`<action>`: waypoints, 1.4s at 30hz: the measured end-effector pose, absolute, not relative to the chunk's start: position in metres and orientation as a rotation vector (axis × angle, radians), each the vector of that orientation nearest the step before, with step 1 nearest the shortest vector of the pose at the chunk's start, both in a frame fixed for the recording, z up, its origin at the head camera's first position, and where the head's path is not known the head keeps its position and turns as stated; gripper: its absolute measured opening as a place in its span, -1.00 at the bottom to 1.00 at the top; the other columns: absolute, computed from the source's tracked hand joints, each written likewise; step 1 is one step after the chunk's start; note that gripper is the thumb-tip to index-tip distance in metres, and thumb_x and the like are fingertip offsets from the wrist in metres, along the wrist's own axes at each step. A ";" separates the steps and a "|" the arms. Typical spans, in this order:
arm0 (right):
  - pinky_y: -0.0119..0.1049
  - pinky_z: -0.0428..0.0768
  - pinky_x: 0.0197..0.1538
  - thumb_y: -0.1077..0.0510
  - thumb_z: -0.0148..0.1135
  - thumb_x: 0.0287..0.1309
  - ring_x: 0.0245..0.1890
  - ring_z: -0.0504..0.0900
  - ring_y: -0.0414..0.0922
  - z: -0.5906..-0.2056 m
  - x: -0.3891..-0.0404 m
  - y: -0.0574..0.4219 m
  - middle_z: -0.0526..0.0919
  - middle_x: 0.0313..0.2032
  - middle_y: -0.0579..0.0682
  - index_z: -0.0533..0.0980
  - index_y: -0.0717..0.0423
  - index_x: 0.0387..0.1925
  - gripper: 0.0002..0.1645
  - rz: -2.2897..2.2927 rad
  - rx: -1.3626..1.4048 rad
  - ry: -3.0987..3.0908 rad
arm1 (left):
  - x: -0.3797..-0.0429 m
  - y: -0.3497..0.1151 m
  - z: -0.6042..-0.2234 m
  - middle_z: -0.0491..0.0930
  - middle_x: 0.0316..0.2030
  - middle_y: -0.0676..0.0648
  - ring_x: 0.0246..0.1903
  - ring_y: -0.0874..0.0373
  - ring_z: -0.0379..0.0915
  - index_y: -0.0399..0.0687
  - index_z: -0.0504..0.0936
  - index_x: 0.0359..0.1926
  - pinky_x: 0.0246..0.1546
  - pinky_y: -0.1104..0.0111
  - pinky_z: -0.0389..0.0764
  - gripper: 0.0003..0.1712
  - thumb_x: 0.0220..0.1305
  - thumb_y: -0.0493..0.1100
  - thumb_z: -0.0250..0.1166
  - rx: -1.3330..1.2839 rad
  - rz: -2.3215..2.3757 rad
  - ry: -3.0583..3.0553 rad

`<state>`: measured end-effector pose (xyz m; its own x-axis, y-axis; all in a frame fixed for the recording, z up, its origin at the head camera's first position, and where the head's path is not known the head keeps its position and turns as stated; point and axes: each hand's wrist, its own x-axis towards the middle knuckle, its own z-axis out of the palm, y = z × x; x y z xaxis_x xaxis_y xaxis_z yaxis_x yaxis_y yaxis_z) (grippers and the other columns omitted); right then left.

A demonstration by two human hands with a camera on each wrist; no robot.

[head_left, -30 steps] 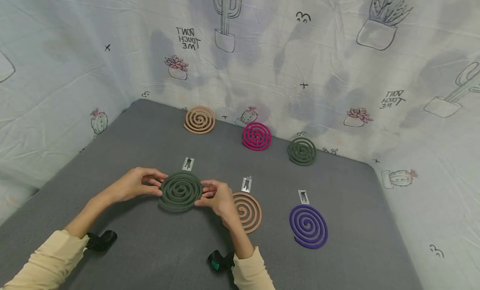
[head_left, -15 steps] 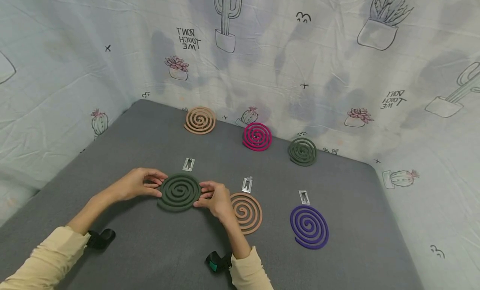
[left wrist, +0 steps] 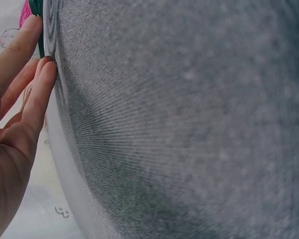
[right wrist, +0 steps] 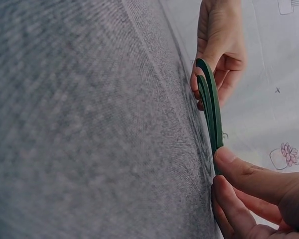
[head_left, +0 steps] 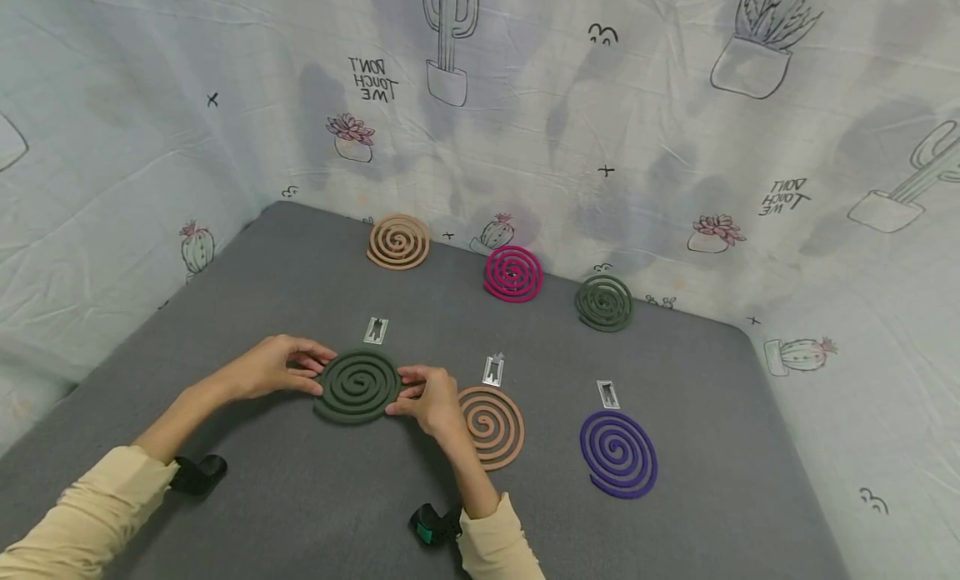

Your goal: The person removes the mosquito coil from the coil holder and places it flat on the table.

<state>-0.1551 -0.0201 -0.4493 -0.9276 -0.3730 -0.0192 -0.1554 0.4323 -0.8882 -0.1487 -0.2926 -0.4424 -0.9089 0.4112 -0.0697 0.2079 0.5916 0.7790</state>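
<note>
A dark green mosquito coil (head_left: 360,383) is held between both hands at the left of the head view, close over the grey cloth. Its turns lie tightly together. My left hand (head_left: 266,369) pinches the left rim, while my right hand (head_left: 437,403) grips the opposite rim. In the right wrist view the right thumb (right wrist: 225,155) lies on one face of the coil (right wrist: 217,112) and the fingers on the other. Only a sliver of green edge shows beside the fingertips (left wrist: 49,67) in the left wrist view.
Three small metal stands, one (head_left: 376,330) just behind the held coil, others (head_left: 492,369) (head_left: 608,394) farther right. A tan coil (head_left: 498,430) and a purple coil (head_left: 618,453) lie in front. Tan (head_left: 398,242), pink (head_left: 513,273) and green coils (head_left: 604,302) sit along the printed curtain.
The green coil has come down slightly and a little to the left, with both hands keeping hold of it. The other coils and the stands stay where they were.
</note>
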 end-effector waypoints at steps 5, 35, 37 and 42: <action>-0.49 0.63 -0.35 0.35 0.54 -0.26 -0.38 0.72 -0.10 -0.448 -0.154 -0.020 0.68 -0.20 0.15 0.60 0.29 -0.04 -0.41 -1.484 -0.466 2.495 | -0.151 -0.292 -0.443 0.59 -0.09 -0.26 -0.15 0.15 0.58 -0.45 0.50 0.10 -0.15 0.46 0.64 -0.33 -0.03 -0.19 0.48 0.496 1.250 2.568; -0.51 0.63 -0.28 0.36 0.54 -0.27 -0.36 0.70 -0.16 -0.446 -0.155 -0.023 0.70 -0.25 0.11 0.62 0.30 -0.08 -0.44 -1.424 -0.448 2.537 | -0.155 -0.291 -0.442 0.61 -0.18 -0.21 -0.22 0.26 0.57 -0.44 0.57 0.01 -0.19 0.45 0.66 -0.39 -0.11 -0.24 0.51 0.580 1.193 2.631; -0.51 0.63 -0.28 0.36 0.54 -0.28 -0.36 0.70 -0.15 -0.446 -0.155 -0.023 0.70 -0.25 0.12 0.62 0.31 -0.09 -0.45 -1.429 -0.459 2.539 | -0.155 -0.291 -0.442 0.62 -0.20 -0.18 -0.23 0.29 0.56 -0.43 0.58 0.00 -0.19 0.43 0.66 -0.39 -0.12 -0.25 0.52 0.597 1.175 2.648; -0.51 0.63 -0.29 0.37 0.54 -0.29 -0.36 0.71 -0.14 -0.447 -0.156 -0.023 0.70 -0.26 0.12 0.61 0.31 -0.11 -0.45 -1.437 -0.461 2.539 | -0.156 -0.292 -0.445 0.61 -0.24 -0.12 -0.25 0.32 0.54 -0.42 0.57 0.01 -0.18 0.43 0.66 -0.37 -0.14 -0.26 0.52 0.638 1.148 2.678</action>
<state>-0.1557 -0.0229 -0.4472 -0.9341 -0.3570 -0.0104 -0.1748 0.4823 -0.8584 -0.1555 -0.2918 -0.4452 -0.8963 0.4429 0.0213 0.3209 0.6147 0.7205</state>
